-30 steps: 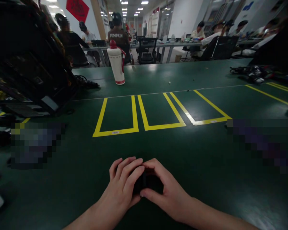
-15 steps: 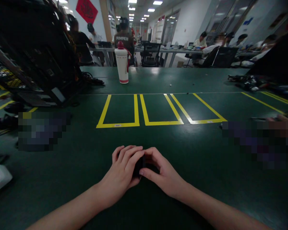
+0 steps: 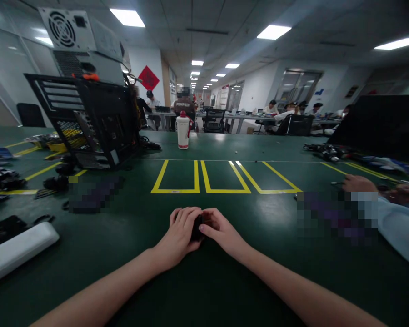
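Note:
Both hands meet at the near middle of the green table [image 3: 245,281], around a small black object [image 3: 197,228]. My left hand [image 3: 181,230] is wrapped over its left side and top, fingers curled. My right hand [image 3: 222,229] pinches its right side, with the thumb at the front and the fingers behind. Most of the object is covered by my fingers, so its kind cannot be made out. Beyond the hands, yellow tape marks [image 3: 175,191] form three open-topped boxes on the table.
A white and red bottle [image 3: 183,131] stands behind the tape. To the left are an open black computer case [image 3: 105,122] and a long white object [image 3: 23,250]. At the right, a co-worker's hand [image 3: 359,184] and pale blue sleeve [image 3: 395,222] reach over the table, near tangled black cables [image 3: 327,152].
My view has tilted up, showing more ceiling and the whole computer case. Both hands keep their hold on the black object. More of the co-worker's arm shows at the right.

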A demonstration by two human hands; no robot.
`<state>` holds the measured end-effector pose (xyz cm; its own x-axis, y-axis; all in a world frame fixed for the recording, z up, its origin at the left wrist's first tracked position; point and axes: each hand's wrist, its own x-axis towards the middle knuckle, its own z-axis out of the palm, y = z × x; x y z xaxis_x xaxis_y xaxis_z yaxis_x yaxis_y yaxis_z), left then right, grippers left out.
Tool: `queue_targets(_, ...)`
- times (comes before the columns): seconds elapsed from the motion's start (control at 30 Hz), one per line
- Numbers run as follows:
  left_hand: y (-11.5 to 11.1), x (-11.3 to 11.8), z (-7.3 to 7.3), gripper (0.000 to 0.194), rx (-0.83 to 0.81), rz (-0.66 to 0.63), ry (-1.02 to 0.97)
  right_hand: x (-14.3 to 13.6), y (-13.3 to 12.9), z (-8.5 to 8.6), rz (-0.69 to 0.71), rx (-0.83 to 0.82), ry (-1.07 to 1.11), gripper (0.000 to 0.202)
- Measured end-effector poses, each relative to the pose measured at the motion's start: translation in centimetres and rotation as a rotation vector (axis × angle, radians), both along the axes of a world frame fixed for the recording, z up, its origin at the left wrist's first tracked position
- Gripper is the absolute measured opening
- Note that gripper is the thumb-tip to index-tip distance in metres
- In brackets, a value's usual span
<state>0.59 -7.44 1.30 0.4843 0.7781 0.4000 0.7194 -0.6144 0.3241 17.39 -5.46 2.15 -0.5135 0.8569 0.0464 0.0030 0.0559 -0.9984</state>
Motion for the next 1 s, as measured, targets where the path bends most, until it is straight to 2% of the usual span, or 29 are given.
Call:
queue_targets(0.13, -0.5, 0.1, 0.6, 0.056, 0.015, -0.025, -0.013, 0.3, -0.3, 0.0, 0.060, 0.023, 0.036, 0.028)
queue_targets(0.3, -1.2, 0.4, 1.8, 0.052, -0.026, -0.020, -0.020, 0.5, -1.0, 0.5, 0.065, 0.024, 0.076, 0.035)
queue_targets(0.47, -0.9, 0.8, 0.9, 0.053, 0.014, 0.006, -0.032, 0.2, -0.9, -0.1, -0.040, 0.112, 0.032, 0.021)
queue_targets(0.57, -0.7, 0.8, 0.2, 0.055, 0.060, 0.022, -0.018, 0.1, -0.5, -0.7, -0.074, 0.130, 0.032, 0.028)
queue_targets(0.67, -0.7, 0.7, -0.1, 0.057, 0.083, 0.015, 0.005, 0.3, -0.3, -0.9, -0.022, 0.097, 0.024, 0.033)
queue_targets(0.87, -1.3, 0.5, 0.5, 0.056, 0.066, 0.000, 0.029, 1.0, -0.6, -0.6, 0.092, 0.134, 0.050, 0.041)
queue_targets(1.0, -1.7, 0.6, 1.3, 0.054, 0.043, -0.011, 0.049, 0.9, -1.2, 0.0, 0.063, 0.139, 0.038, 0.028)
